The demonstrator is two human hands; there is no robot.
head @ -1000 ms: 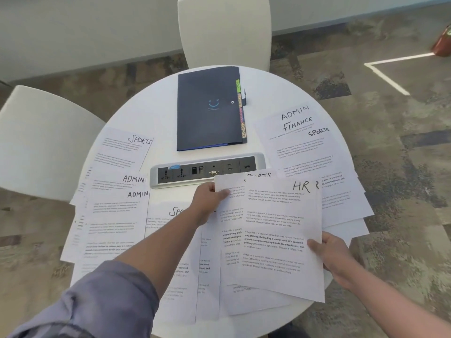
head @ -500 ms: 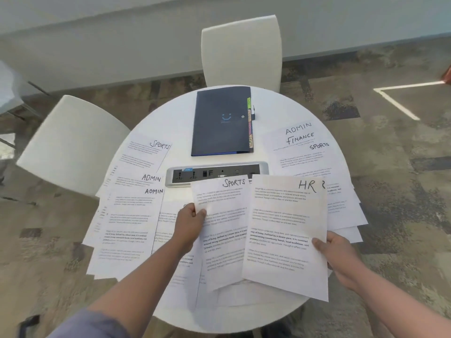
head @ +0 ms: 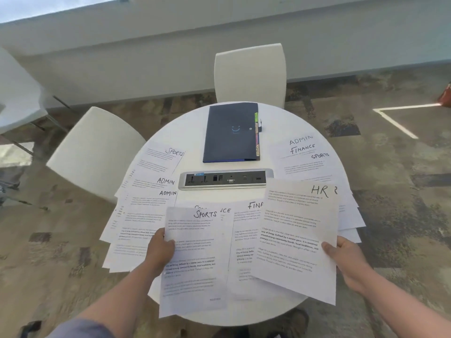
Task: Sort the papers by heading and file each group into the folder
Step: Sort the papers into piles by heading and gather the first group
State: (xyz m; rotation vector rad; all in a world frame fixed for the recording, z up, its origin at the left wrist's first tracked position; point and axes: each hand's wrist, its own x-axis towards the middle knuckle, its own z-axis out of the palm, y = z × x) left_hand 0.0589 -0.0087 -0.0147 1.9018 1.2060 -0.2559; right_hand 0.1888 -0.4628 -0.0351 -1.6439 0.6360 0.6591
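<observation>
My left hand [head: 161,252] grips the left edge of a sheet headed SPORTS [head: 195,259], lifted above the near part of the round white table [head: 185,132]. My right hand [head: 346,254] holds the right edge of a sheet headed HR [head: 295,235], also raised. Under them lie FINANCE sheets [head: 244,237]. At the left lie a SPORTS sheet [head: 158,159] and ADMIN sheets [head: 146,208]. A stack headed ADMIN, FINANCE and SPORTS [head: 305,157] sits at the right. The dark blue folder [head: 230,132] with coloured tabs lies shut at the far side.
A grey power and socket strip [head: 225,179] is set into the table's middle. White chairs stand at the far side [head: 250,74] and at the left [head: 95,147]. Patterned carpet surrounds the table; another white table edge [head: 17,98] shows at far left.
My left hand has pulled the SPORTS sheet toward me and to the left, away from the HR sheet, uncovering FINANCE sheets beneath. The camera has risen and tilted back.
</observation>
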